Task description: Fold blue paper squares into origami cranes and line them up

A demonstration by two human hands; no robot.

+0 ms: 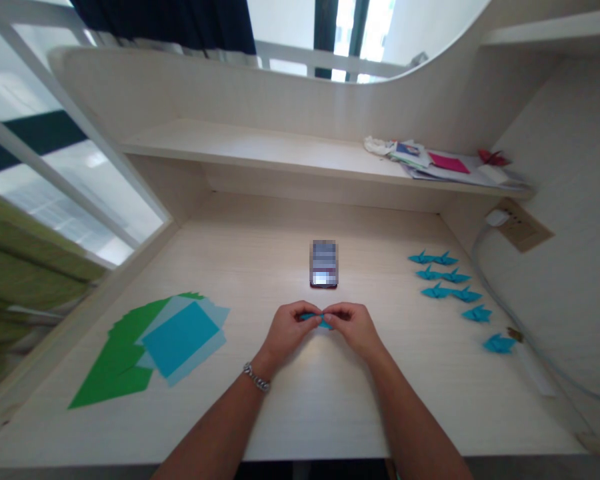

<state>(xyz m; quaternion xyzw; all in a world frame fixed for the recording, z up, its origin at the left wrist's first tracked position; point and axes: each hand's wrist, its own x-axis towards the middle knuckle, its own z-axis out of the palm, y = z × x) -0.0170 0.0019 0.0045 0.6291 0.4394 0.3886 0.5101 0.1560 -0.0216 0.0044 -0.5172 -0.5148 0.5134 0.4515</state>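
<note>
Between both hands, near the middle of the desk, is a small folded piece of blue paper (325, 325), mostly covered by the fingers. My left hand (291, 328) pinches its left part between thumb and fingers. From the other side my right hand (351, 324) grips it the same way, and the fingertips of the two hands nearly meet. The exact fold cannot be made out. Just beyond the hands a phone (324, 263) with a lit, blurred screen lies on the desk (260, 233).
Green paper sheets (125, 350) lie fanned at left, with blue sheets (183, 337) over them. Several folded blue paper cranes (437, 291) stand in rows at right. A grey cable (505, 300) runs from the wall socket (523, 223). Papers (447, 163) lie on the shelf (280, 152).
</note>
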